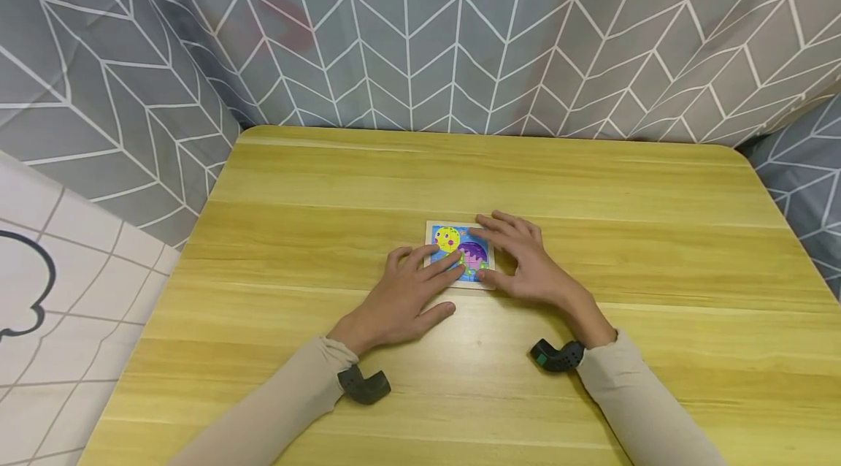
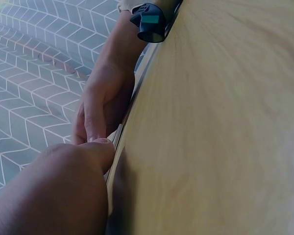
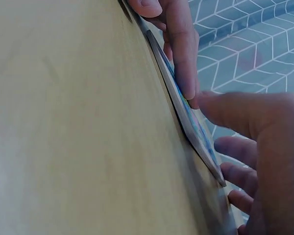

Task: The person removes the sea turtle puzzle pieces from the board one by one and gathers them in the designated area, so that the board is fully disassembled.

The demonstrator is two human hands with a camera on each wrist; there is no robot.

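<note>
A small jigsaw puzzle [image 1: 471,250] in a pale wooden tray lies flat on the table, showing a yellow spotted head and a purple and pink shell on blue. My left hand [image 1: 410,291] reaches over its left side, fingers spread and fingertips on the picture. From the right, my right hand [image 1: 528,261] arches at the tray's edge, its thumb at the lower right corner and fingertips at the top. In the right wrist view the tray's edge [image 3: 186,122] runs beneath the left fingers, with the right thumb close by. Parts of the picture are hidden under the fingers.
The wooden table [image 1: 296,196] has rounded back corners. A grey curtain with white chevrons [image 1: 434,35] hangs behind it, and white tiled-pattern cloth [image 1: 72,291] lies at the left. Black bands with camera mounts sit on the left wrist [image 1: 364,386] and right wrist [image 1: 557,356].
</note>
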